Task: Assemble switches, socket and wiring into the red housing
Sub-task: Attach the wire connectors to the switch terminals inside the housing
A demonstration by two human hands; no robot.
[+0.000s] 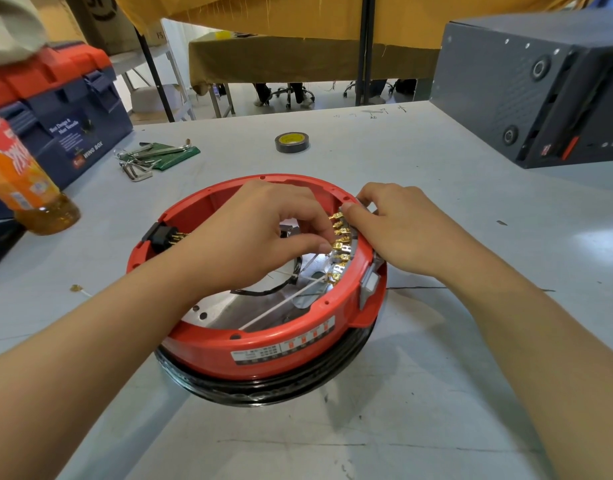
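A round red housing (263, 348) lies open side up on the grey table, on a black ring. Inside its right wall runs a row of brass terminals (341, 245). My left hand (253, 237) reaches into the housing, thumb and fingers pinching at one brass terminal with a white wire (281, 304) trailing from there across the metal floor. My right hand (398, 230) grips the housing's right rim from outside, thumb on the rim near the top terminals. A black socket with brass pins (161, 235) sits in the left wall. A grey switch (369, 284) shows on the outer right wall.
A blue and red toolbox (62, 112) stands at the far left, an orange drink bottle (24, 181) before it. Hex keys on a green pouch (149, 157) and a roll of black tape (292, 142) lie beyond the housing. A dark grey computer case (537, 88) stands at the right.
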